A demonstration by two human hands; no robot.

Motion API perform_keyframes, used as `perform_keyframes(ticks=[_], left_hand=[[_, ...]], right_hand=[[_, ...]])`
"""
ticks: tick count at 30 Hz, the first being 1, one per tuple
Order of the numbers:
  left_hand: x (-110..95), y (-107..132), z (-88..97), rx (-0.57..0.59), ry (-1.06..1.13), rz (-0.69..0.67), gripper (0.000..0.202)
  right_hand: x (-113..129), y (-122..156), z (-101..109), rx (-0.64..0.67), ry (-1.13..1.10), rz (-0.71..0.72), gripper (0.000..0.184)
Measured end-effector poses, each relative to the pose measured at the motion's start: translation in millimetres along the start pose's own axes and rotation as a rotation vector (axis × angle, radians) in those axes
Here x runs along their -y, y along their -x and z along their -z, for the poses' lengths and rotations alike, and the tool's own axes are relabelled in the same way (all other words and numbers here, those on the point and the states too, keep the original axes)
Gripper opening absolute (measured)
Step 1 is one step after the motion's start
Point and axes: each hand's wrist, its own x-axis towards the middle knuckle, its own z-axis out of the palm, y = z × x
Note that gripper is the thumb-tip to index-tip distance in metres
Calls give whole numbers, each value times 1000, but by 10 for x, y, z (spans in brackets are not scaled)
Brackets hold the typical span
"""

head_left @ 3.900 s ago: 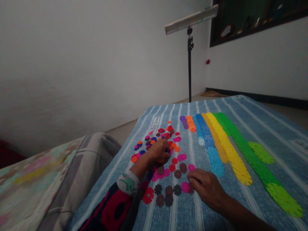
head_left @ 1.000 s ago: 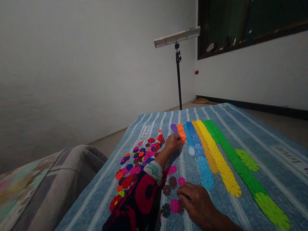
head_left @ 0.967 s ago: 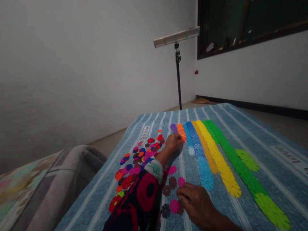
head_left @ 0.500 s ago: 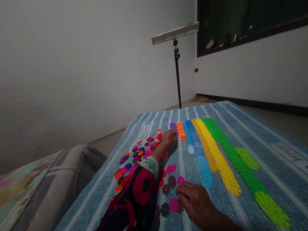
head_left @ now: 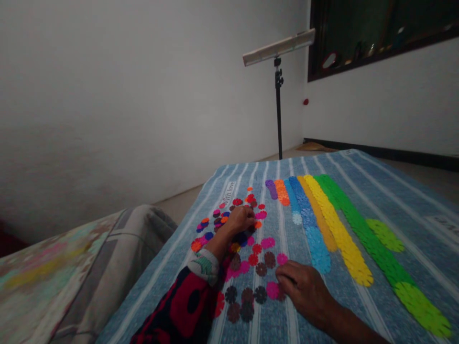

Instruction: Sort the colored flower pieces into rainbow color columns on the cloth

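My left hand [head_left: 241, 219] reaches over a loose spread of flower-shaped plastic discs [head_left: 196, 245] in red, pink, orange, dark blue and brown. Its fingers are pinched together; whatever they hold is hidden. Closer to me, my right hand [head_left: 304, 286] rests low over the cloth with curled fingers, beside a magenta disc [head_left: 273, 290]. I cannot make out anything inside it. Overlapping discs form single-colour rows on the right, among them a short purple row [head_left: 271, 189], an orange row [head_left: 282, 192], a yellow row [head_left: 339, 229] and a green row [head_left: 358, 236].
A blue-and-white striped cloth [head_left: 394, 205] covers the surface under the discs. Light green discs [head_left: 385, 235] lie right of the green row. Beyond the far edge stands a black pole [head_left: 278, 114] with a flat panel. Folded grey fabric [head_left: 118, 253] is at left.
My left hand has moved from the end of the purple row back to the loose discs on the left. My right hand stays nearly in place, and the view has shifted slightly left.
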Motion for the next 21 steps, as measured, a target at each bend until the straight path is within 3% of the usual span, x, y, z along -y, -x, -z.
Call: perform_keyframes(ticks=[6,12,21], left_hand=[[-90,42,-63,45,-83,-1,21],[-104,63,-89,25,4,27,17],[167,-38,-192,-110,521,112,12]], right_hand=[[-17,-2,-9,7,7,14,25],[-29,14,-28,9,-1,4,25],[-32,11,-32,30,3,17,25]])
